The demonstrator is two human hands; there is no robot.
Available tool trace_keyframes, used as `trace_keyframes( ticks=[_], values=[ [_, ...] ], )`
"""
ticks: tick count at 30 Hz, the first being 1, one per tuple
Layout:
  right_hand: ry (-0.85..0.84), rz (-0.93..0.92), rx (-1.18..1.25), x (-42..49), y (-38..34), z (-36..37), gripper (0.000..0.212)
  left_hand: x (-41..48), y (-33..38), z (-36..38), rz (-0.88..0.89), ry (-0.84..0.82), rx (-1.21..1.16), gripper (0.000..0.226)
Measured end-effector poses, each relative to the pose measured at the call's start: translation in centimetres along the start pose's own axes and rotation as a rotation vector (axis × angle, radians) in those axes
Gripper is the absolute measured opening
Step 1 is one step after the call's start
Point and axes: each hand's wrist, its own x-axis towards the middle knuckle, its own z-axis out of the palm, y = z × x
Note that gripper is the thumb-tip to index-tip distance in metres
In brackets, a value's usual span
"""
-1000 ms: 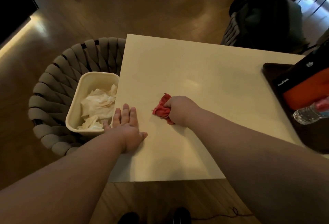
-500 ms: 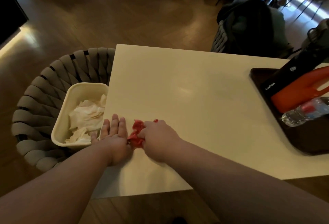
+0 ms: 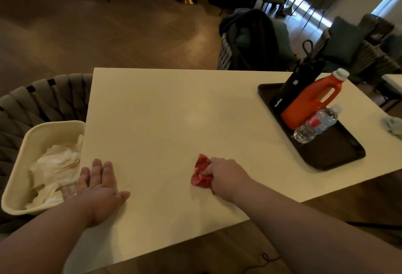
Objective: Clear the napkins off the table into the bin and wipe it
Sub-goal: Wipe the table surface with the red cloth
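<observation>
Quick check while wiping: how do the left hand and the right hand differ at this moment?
The left hand lies flat with straight fingers and holds nothing; the right hand is curled in a grip round the red cloth. The left hand sits at the left edge of the table, beside the bin; the right hand is further in, toward the middle. Both are down on the table.

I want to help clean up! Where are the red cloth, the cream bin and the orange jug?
crumpled red cloth (image 3: 200,175): head view, its bunched middle.
cream plastic bin (image 3: 20,165): head view, its left wall.
orange plastic jug (image 3: 303,108): head view, its body.
</observation>
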Motion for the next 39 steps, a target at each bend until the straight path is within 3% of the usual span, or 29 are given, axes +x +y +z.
trace_keyframes(
  ticks=[10, 13, 18, 21, 27, 31, 34, 39],
  values=[
    [-0.014, 0.138, 0.260, -2.7, 2.1, 1.7, 0.025, 0.3, 0.2, -0.1, -0.015, -0.027, 0.020, 0.095],
    [-0.025, 0.235, 0.482, -4.6, 3.1, 1.7, 0.018, 0.3, 0.4, -0.1, -0.019, -0.032, 0.033, 0.095],
    [0.031, 0.382, 0.600, -3.9, 3.8, -1.1, 0.022, -0.1, 0.7, -0.3, -0.011, -0.007, 0.005, 0.094],
    [0.023, 0.375, 0.638, -2.9, 2.8, -2.7, 0.029, -1.2, 1.2, -0.7, -0.019, 0.052, 0.024, 0.092],
    [0.054, 0.359, 0.664, -2.4, 0.4, -3.8, 0.022, -6.4, 2.3, -1.3, 0.038, 0.200, 0.010, 0.078],
    [0.017, 0.281, 0.672, -4.2, 0.0, -3.8, 0.029, -9.7, 1.8, -0.4, 0.033, 0.148, 0.051, 0.071],
    [0.011, 0.320, 0.738, -6.2, 2.0, -3.4, 0.028, -11.1, 2.9, -0.2, 0.002, 0.092, 0.052, 0.064],
    [0.006, 0.312, 0.819, -8.9, 4.8, -4.3, 0.020, -13.0, 9.5, -0.4, 0.142, 0.096, -0.018, 0.057]
  ],
)
